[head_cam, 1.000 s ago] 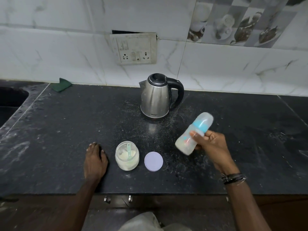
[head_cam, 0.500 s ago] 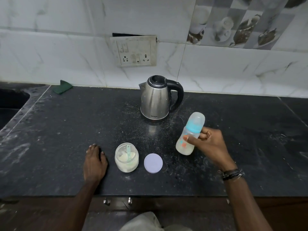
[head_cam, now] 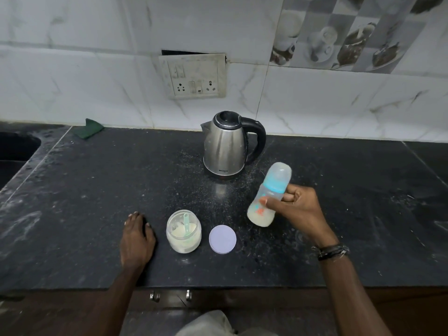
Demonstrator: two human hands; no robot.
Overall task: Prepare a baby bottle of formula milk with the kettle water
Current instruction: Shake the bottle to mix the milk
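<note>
My right hand (head_cam: 299,208) grips a baby bottle (head_cam: 269,195) above the counter, tilted with its capped top toward the upper right. The bottle has a blue collar, a clear cap and whitish milk in its lower part. A steel kettle (head_cam: 225,144) with a black handle stands behind it, lid shut. An open jar of formula powder (head_cam: 183,231) with a green scoop inside sits near the front edge. The jar's lilac lid (head_cam: 222,239) lies flat to its right. My left hand (head_cam: 137,238) rests palm down on the counter left of the jar.
The black stone counter (head_cam: 97,190) is dusted with powder specks. A green cloth (head_cam: 88,131) lies at the back left by the wall. A sink (head_cam: 14,151) opens at the far left. A socket panel (head_cam: 194,77) is on the tiled wall.
The bottle has swung in my right hand: steeply tilted a second ago, nearly upright half a second ago, tilted again now. My left hand stays put.
</note>
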